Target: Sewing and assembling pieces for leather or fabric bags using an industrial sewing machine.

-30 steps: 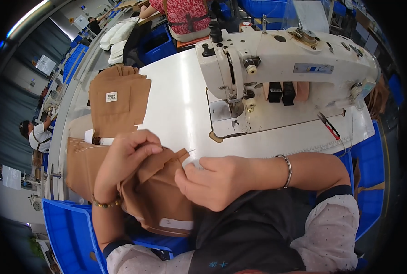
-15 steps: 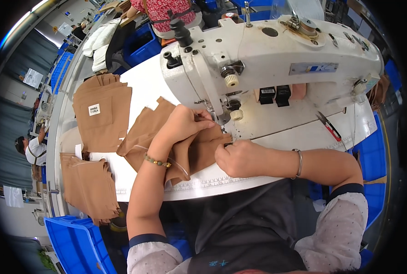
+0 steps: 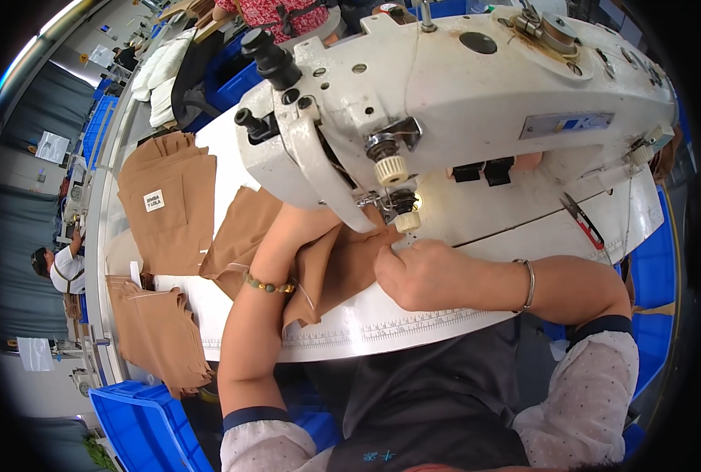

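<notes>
Brown fabric (image 3: 349,269), folded and bunched, lies under the needle end of a white sewing machine (image 3: 445,86). My left hand (image 3: 309,223) is on the fabric's raised fold, gripping it from above; the machine head covers its fingertips. At the fabric's right edge, close to the needle area, my right hand (image 3: 417,274) is closed with thumb and fingers pressed together. What it pinches is too small to make out. The needle and presser foot are mostly hidden behind the machine head and its tension dials.
Left of my arm lie a stack of brown pieces with a white label (image 3: 166,200) and another brown stack (image 3: 158,330). Red-handled thread snips (image 3: 584,222) rest on the right of the table. Blue bins (image 3: 150,425) stand below. Other people work beyond.
The view has shifted closer, so the machine looks larger and its head now covers my left fingers. Both hands stay at the fabric; the dark bit at my right fingertips no longer shows.
</notes>
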